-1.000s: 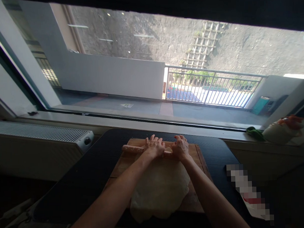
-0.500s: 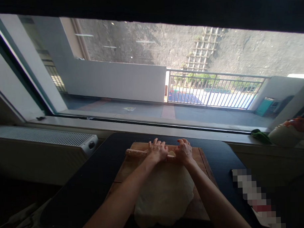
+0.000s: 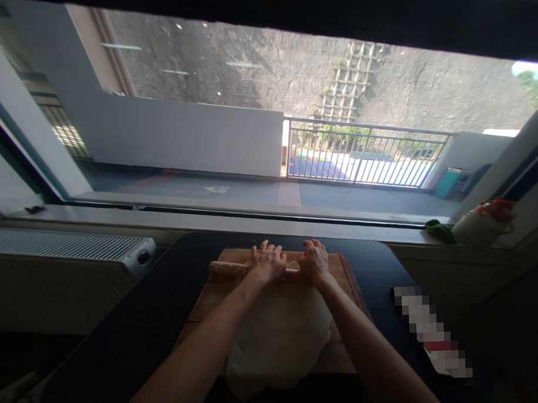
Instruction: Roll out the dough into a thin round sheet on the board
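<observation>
A wooden rolling pin (image 3: 228, 268) lies crosswise near the far edge of a wooden board (image 3: 201, 309). My left hand (image 3: 269, 260) rests over the middle of the pin, its fingers curved over the far side. Close beside it, my right hand (image 3: 314, 260) bears on the pin's right part and hides that end. A wide, thin sheet of pale dough (image 3: 278, 336) spreads from under the pin toward me and hangs past the board's near edge. A small bit of dough shows beyond the pin, between the two hands.
The board lies on a dark table (image 3: 145, 323) below a large window. A white radiator (image 3: 68, 273) stands at the left. On the right are a blurred-out packet (image 3: 427, 331), a green cloth (image 3: 440, 231) and a white pot (image 3: 477, 226) on the sill.
The whole view has shifted, so the table and window sit further left. Both hands stay on the rolling pin, which has hardly moved on the board.
</observation>
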Tool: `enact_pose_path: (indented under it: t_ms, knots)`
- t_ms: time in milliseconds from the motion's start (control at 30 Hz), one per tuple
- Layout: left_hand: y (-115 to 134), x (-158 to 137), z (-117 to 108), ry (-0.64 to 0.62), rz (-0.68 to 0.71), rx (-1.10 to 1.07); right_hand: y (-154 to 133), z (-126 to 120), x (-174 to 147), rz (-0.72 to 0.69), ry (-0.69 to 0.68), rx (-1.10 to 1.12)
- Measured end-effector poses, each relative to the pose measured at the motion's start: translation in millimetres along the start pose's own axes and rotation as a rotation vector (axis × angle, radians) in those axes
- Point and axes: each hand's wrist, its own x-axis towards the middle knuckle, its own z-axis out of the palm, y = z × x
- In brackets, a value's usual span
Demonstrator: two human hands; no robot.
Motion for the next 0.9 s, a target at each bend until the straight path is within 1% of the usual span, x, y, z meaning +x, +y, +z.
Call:
enact_pose_path:
  t_ms: [267, 567, 900]
  knots:
    - [-1.2, 0.8, 1.7, -0.015, 0.008, 0.006, 0.9, 2.5, 1.2, 0.005, 0.006, 0.016]
    - [-0.5, -0.1, 2.3, -0.004, 0.019, 0.015, -0.2, -4.2, -1.6, 0.002, -0.007, 0.006]
    - [-0.3, -1.2, 1.9, -0.002, 0.024, 0.020, 2.0, 0.6, -0.2, 0.000, 0.001, -0.007]
